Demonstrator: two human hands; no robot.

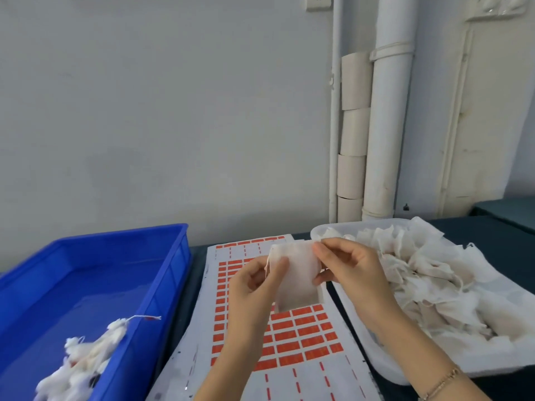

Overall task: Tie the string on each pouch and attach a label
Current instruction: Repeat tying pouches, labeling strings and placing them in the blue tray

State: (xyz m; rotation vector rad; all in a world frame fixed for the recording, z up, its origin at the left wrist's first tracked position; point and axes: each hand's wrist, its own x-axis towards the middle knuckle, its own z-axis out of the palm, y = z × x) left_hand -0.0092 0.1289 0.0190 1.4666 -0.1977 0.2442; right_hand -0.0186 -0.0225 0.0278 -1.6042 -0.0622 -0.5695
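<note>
White gauze pouch hangs above the sheet of orange labels. The left hand pinches its edge by the string, and the right hand pinches the opposite top corner. A hard pull might tear the thin mesh, or the string could slip free. A blue crate sits left and a white tub right on the dark table, with a pale wall and pipe behind.

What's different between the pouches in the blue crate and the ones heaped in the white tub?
The bunched pouches in the blue crate are gathered tight, one trailing a string; the loose pouches in the white tub lie flat and crumpled. The bunched pouches are few, clustered in the crate's near corner; the loose pouches fill the tub. Both are thin white fabric.
</note>
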